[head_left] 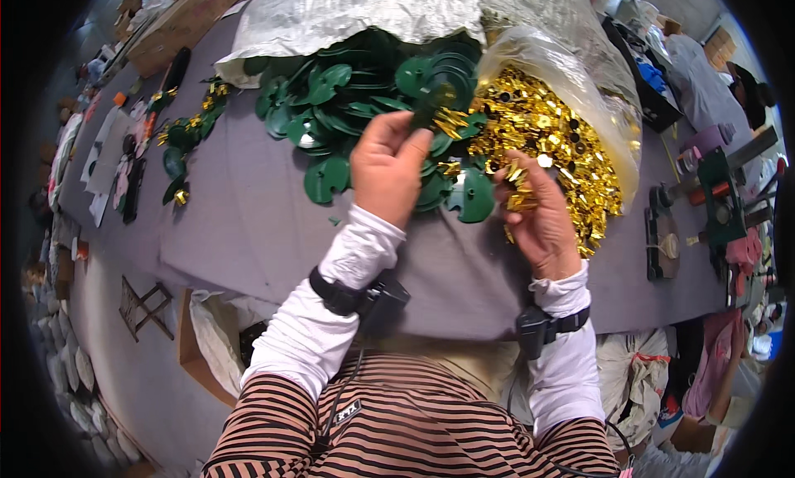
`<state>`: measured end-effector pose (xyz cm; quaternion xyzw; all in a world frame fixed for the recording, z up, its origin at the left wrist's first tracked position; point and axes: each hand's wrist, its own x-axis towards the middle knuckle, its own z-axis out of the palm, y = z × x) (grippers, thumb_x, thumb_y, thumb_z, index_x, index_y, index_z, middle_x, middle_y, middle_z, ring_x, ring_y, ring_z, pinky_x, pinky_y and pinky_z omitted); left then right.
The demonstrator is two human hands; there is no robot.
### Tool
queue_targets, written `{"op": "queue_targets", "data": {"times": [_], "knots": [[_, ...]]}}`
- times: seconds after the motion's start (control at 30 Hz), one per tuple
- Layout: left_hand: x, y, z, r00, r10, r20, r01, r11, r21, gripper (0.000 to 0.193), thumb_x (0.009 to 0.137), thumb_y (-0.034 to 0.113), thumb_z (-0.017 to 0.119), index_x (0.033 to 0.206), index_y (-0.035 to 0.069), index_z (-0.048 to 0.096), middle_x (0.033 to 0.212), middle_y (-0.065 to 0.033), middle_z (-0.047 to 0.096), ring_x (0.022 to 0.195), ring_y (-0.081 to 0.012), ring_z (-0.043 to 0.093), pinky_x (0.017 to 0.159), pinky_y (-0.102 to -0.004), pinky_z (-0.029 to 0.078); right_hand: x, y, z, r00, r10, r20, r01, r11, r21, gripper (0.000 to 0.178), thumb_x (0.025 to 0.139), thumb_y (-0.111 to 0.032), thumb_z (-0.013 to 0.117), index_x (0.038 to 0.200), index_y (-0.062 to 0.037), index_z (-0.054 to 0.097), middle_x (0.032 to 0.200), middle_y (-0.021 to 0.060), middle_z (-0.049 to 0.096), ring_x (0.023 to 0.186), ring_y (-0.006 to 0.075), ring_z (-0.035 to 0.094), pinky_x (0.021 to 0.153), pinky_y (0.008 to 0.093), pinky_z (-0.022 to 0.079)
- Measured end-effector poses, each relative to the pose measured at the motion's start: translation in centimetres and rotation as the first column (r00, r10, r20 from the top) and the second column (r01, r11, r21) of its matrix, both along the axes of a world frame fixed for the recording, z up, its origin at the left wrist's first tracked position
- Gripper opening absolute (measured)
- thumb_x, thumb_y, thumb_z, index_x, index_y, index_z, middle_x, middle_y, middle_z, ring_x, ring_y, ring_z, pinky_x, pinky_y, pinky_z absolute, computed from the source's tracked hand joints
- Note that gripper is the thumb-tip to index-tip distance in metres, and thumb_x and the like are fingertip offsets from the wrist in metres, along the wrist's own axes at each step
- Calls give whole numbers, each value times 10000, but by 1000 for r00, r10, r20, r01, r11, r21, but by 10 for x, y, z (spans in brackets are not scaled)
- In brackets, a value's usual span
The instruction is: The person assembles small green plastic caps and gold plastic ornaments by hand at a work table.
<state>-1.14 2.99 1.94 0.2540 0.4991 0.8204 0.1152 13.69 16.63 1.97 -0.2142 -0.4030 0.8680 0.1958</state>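
- We are seeing a pile of green discs [331, 85] lying on the grey table [265, 246] before us.
- With our left hand [387, 168], we are pinching a blurred green disc [426, 108] over the pile's near right part; thumb and fingers are gripping it, and gold strips [451, 123] are showing beside it.
- With our right hand [542, 217], we are gripping some gold pieces [519, 190] between thumb and curled fingers, just right of the pile.
- A heap of gold bits [592, 176] is spreading right of the pile, with a clear plastic bag [546, 52] lying along it.
- A silvery sack [356, 13] is lying beyond the pile, touching it.
- A strand of green and gold pieces [174, 159] is lying left of the pile, apart from it.
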Motion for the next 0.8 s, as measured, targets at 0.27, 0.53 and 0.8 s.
{"op": "queue_targets", "data": {"times": [0.27, 0.53, 0.8], "knots": [[-196, -175, 33, 778, 520, -354, -603, 775, -188, 305, 851, 29, 653, 1119, -83, 561, 1066, -114, 652, 932, -159, 630, 844, -267, 496, 0, 20, -10, 981, -86, -175, 48, 976, -212, 371, 977, -319, 542, 1219, -38, 527, 972, 95, 582, 792, 159, 568, 562, 217, 473], [-102, -135, 10, 847, -89, -524, -429, 468, -773, 437, 754, 255, 760, 1087, 3, 634, 1068, -176, 657, 1048, -299, 596, 913, -379, 461, 4, 20, -13, 980, -190, -59, 181, 975, -125, 358, 900, -142, 636, 1219, -7, 547, 1014, 68, 570, 880, 198, 606, 652, 250, 532], [-70, -117, -18, 844, -57, -533, -437, 502, -746, 630, 657, 181, 827, 1170, -34, 531, 1073, -177, 633, 1007, -288, 601, 891, -397, 485, -3, -4, -1, 990, -128, -60, 133, 988, 76, 329, 888, -87, 621, 1203, -10, 567, 942, 56, 650, 823, 151, 623, 681, 260, 502]]}}
